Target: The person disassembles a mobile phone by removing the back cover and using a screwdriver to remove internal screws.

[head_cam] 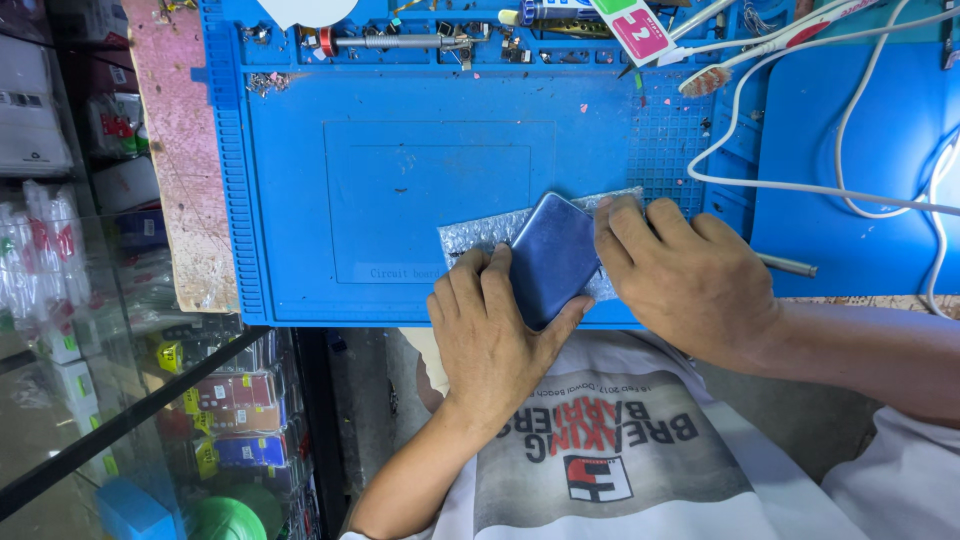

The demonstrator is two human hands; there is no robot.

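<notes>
A dark blue phone [552,258] lies tilted on a sheet of bubble wrap [478,235] near the front edge of a blue work mat [400,180]. The left hand [495,340] clasps the phone's lower left corner, fingers curled over its left edge and thumb pressed along the bottom edge. The right hand [680,275] lies over the phone's right side, fingers bent down onto the edge and the wrap beneath, hiding that side of both. White cables [800,185] loop across the mat's right part, just beyond the right hand, and a thin metal tool [787,265] pokes out from behind it, its working end hidden. Along the mat's far rim sit a metal screwdriver [395,42], a toothbrush [760,55] with worn bristles, small screws too tiny to make out, and a pink and green card [632,28], cut off at the top. To the left, beside a worn wooden edge [185,150], a glass case [120,380] holds packets with yellow and red labels, blurred by reflections. At the lower left stand a blue block and a green round object, both partly cut off.
</notes>
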